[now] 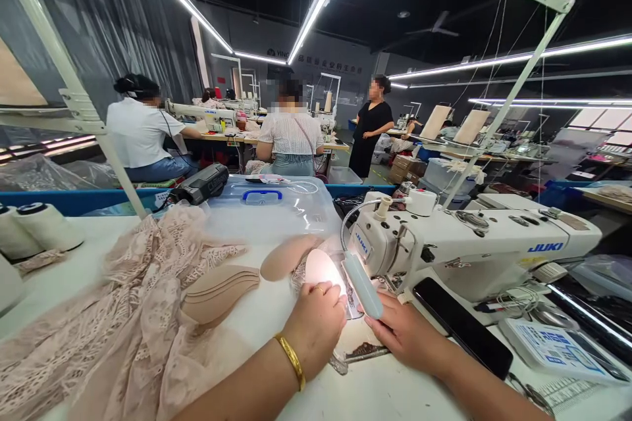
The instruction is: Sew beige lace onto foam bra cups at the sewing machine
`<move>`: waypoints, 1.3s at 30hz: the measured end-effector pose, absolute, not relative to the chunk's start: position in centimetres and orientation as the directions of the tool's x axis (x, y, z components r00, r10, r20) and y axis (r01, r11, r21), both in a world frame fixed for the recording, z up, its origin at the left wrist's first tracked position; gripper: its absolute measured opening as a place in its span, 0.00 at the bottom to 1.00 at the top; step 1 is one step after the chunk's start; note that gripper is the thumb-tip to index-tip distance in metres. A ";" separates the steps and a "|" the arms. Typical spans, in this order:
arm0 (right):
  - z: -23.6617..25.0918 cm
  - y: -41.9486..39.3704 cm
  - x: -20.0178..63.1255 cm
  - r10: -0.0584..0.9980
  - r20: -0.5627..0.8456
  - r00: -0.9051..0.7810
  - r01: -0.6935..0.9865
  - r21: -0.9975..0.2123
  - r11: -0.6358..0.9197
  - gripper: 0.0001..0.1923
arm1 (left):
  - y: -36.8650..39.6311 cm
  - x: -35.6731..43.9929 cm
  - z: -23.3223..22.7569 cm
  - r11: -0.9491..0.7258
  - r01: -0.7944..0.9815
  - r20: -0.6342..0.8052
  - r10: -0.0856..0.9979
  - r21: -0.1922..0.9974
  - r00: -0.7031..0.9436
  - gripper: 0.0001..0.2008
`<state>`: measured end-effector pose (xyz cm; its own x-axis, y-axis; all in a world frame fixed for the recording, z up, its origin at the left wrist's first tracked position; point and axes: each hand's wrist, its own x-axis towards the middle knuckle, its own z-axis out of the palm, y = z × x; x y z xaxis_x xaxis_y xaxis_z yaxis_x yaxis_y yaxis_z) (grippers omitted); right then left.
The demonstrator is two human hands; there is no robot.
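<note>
hands: left hand (316,325) and right hand (402,332) flank the needle, steadying work under the lamp
fingers: left pinch the foam cup (320,270); right lie flat, holding nothing
sewing machine (464,247): right, near
lace fabric (123,316): heaped left on the counter (375,395), within reach

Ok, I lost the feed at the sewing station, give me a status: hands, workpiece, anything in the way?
Left hand pressing the lit bra cup at the sewing machine. Right hand beside it. Lamp overhangs; lace fabric piled left.
</note>
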<state>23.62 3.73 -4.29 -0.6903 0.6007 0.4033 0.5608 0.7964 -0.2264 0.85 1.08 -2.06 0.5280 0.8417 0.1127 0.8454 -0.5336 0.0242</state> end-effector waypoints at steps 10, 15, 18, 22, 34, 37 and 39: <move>-3.7 3.8 24.1 0.593 0.333 -0.733 0.533 -0.260 0.805 0.12 | -3.2 1.9 0.2 -0.542 0.838 -0.177 0.820 0.067 0.544 0.07; -3.6 3.7 24.3 0.593 0.294 -0.750 0.544 -0.237 0.805 0.11 | -3.5 2.4 0.7 -0.534 0.838 -0.205 0.813 0.109 0.545 0.08; -3.7 3.7 24.4 0.584 0.289 -0.759 0.544 -0.213 0.812 0.10 | -3.6 2.4 1.5 -0.513 0.853 -0.232 0.821 0.101 0.521 0.07; -3.6 3.6 24.3 0.564 0.303 -0.768 0.528 -0.200 0.825 0.10 | -3.8 2.4 2.0 -0.511 0.853 -0.251 0.816 0.107 0.520 0.07; -4.1 3.9 24.3 0.563 0.313 -0.765 0.538 -0.171 0.825 0.11 | -1.1 -0.6 4.8 -0.421 0.891 -0.026 0.902 0.168 0.431 0.14; -3.6 3.4 24.1 0.551 0.337 -0.764 0.521 -0.184 0.834 0.12 | 1.3 -3.1 5.5 -0.292 0.921 0.114 0.956 0.258 0.271 0.08; -2.5 2.5 23.8 0.532 0.353 -0.770 0.465 -0.260 0.846 0.12 | 2.3 -4.1 5.0 -0.202 0.932 0.056 0.979 0.302 0.194 0.04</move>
